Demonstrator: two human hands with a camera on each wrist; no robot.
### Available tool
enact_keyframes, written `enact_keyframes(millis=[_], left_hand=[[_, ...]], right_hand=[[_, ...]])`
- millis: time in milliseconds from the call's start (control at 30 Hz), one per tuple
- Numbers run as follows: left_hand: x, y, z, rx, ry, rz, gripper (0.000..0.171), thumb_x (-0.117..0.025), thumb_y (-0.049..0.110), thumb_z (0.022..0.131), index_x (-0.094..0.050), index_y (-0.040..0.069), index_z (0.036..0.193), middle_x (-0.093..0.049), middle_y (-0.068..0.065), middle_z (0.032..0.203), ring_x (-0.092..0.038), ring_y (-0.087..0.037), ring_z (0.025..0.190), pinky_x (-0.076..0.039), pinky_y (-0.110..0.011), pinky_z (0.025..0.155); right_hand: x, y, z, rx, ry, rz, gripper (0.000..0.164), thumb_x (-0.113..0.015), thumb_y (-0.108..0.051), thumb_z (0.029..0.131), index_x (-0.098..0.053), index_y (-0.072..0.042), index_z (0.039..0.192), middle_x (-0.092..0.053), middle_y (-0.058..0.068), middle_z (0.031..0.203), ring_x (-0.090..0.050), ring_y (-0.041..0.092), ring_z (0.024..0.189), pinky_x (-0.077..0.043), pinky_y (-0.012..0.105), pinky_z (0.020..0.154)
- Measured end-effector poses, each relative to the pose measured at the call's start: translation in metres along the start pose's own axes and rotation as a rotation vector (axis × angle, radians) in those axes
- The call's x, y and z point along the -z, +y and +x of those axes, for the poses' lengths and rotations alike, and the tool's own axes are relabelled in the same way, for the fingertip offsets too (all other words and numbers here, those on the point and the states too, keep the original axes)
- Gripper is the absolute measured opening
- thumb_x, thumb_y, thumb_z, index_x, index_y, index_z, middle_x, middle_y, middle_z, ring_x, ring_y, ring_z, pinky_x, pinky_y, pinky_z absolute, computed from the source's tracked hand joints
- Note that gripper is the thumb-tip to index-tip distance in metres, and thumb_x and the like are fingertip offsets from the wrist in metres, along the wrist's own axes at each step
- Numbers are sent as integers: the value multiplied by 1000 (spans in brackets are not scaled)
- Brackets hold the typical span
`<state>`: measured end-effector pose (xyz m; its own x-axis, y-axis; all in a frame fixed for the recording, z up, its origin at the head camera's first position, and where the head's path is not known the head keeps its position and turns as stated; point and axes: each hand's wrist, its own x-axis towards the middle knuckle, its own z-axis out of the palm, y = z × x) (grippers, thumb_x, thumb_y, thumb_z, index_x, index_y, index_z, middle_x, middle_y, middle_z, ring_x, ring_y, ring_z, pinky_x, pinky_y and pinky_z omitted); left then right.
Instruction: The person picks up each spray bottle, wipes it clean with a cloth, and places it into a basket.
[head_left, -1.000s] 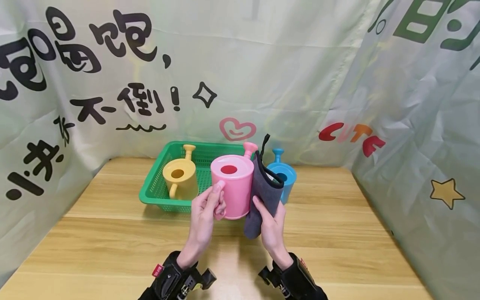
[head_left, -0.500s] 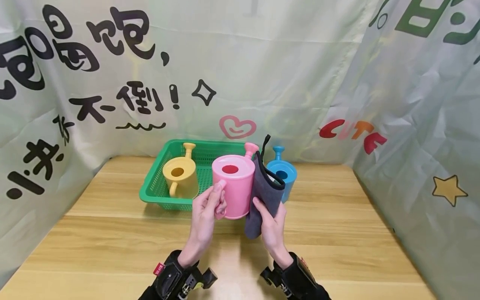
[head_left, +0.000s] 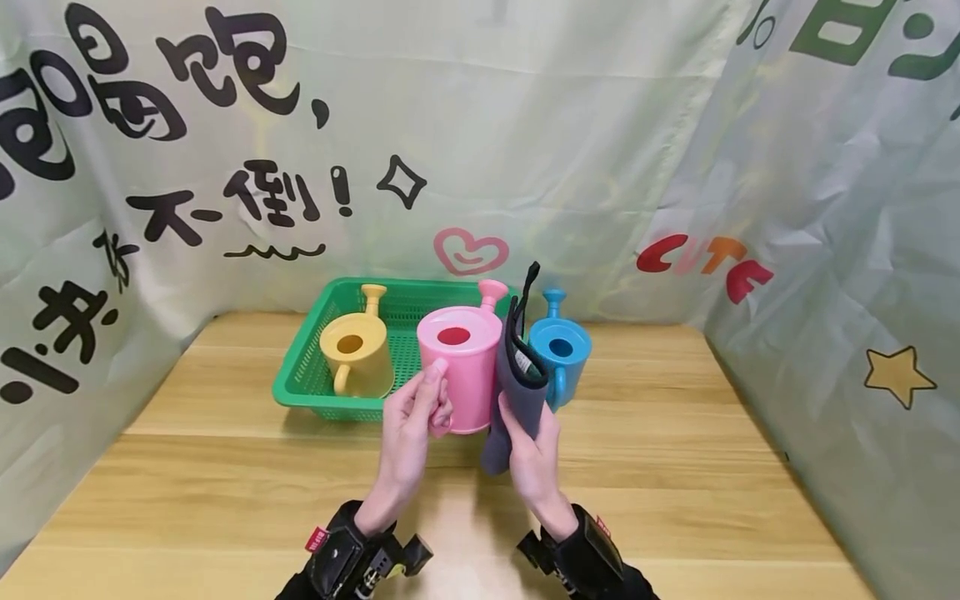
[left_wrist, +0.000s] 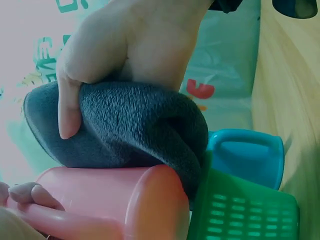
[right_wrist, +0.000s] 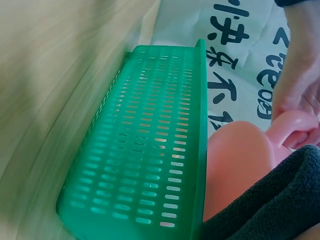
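Note:
My left hand (head_left: 407, 429) grips the handle of a pink watering can (head_left: 474, 379), which is upright, its spout toward the back right. In my right hand (head_left: 536, 471) is a folded dark grey cloth (head_left: 517, 396) with black edging and a hanging loop. The cloth lies against the right side of the can. In the left wrist view, the right thumb (left_wrist: 69, 112) presses on the outside of the fluffy cloth, whose fold runs along the can's wall. The right wrist view shows the can's base (right_wrist: 237, 165) and the left fingers through its handle.
Behind the pink can, a green perforated basket (head_left: 318, 401) stands on the wooden table (head_left: 675, 467) with a yellow watering can (head_left: 365, 367) inside. A blue watering can (head_left: 572, 367) stands to the basket's right. Printed fabric walls (head_left: 570, 150) enclose the back and sides.
My right hand and the cloth have shifted slightly left and turned, so the cloth looks narrower. More of the blue watering can shows, including its handle. The left hand keeps its grip.

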<state>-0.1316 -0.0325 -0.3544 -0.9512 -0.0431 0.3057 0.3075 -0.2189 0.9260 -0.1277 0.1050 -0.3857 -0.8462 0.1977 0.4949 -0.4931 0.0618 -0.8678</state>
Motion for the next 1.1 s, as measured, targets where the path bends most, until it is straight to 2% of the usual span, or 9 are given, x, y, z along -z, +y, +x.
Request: enact_keyframes(millis=[100, 200, 300, 367, 467, 633, 800, 967, 1100], left_hand=[[-1, 0, -1, -32, -18, 43, 40, -43, 21, 109, -44, -4, 77, -38, -6, 60, -39, -15, 55, -35, -23, 52], [-2, 0, -2, -66, -29, 79, 40, -43, 20, 109, -45, -3, 76, -40, -11, 60, -40, -17, 54, -37, -25, 51], [-2, 0, -3, -88, -34, 100, 40, -42, 20, 109, -46, -2, 76, -41, -13, 60, -41, -17, 55, -38, -26, 52], [-3, -1, -4, -100, -37, 107, 40, -41, 19, 109, -47, -2, 75, -42, -14, 60, -42, -17, 55, -38, -28, 52], [-4, -2, -4, -113, -39, 112, 40, -41, 17, 109, -48, -2, 75, -43, -14, 60, -42, -16, 56, -38, -30, 52], [-6, -2, -5, -109, -42, 115, 40, -42, 18, 109, -49, -1, 75, -43, -13, 60, -43, -16, 56, -39, -29, 53], [-6, -2, -5, -119, -51, 117, 40, -42, 17, 109, -48, -1, 74, -43, -14, 60, -44, -16, 56, -39, -27, 53], [-5, -2, -5, -137, -69, 122, 39, -42, 16, 109, -47, 0, 73, -42, -14, 60, -43, -16, 56, -38, -27, 53], [-4, -2, -5, -144, -79, 115, 38, -43, 14, 108, -47, -1, 74, -41, -14, 60, -42, -15, 55, -38, -27, 52]], right_hand=[[-2, 2, -3, 122, -12, -46, 32, -56, 8, 94, -58, 14, 126, -66, 25, 122, -59, -3, 113, -47, 14, 97], [-3, 5, -5, 250, -30, -51, 37, -55, 15, 90, -57, 15, 127, -66, 5, 130, -57, -3, 120, -45, 14, 102], [-4, 8, -5, 379, -94, -26, 49, -52, 21, 88, -50, 14, 136, -55, -7, 145, -50, 3, 136, -39, 17, 112], [-5, 8, -4, 449, -162, 2, 58, -49, 23, 88, -42, 13, 144, -43, -1, 158, -37, 12, 149, -29, 22, 122], [-6, 9, -1, 507, -244, 40, 64, -46, 20, 91, -31, 9, 152, -25, 13, 166, -17, 23, 158, -15, 28, 128], [-7, 10, -1, 544, -252, 48, 62, -46, 16, 92, -30, 9, 152, -23, 14, 167, -13, 25, 159, -13, 29, 129], [-5, 9, 2, 529, -241, 65, 61, -45, 16, 94, -30, 9, 152, -24, 12, 167, -15, 24, 159, -14, 29, 129], [-2, 6, 1, 477, -124, 33, 58, -50, 22, 89, -48, 5, 144, -49, -5, 153, -44, 8, 144, -35, 21, 118], [1, 1, 2, 352, -50, 44, 44, -51, 20, 89, -57, 9, 131, -61, -18, 133, -57, -1, 123, -46, 16, 103]])
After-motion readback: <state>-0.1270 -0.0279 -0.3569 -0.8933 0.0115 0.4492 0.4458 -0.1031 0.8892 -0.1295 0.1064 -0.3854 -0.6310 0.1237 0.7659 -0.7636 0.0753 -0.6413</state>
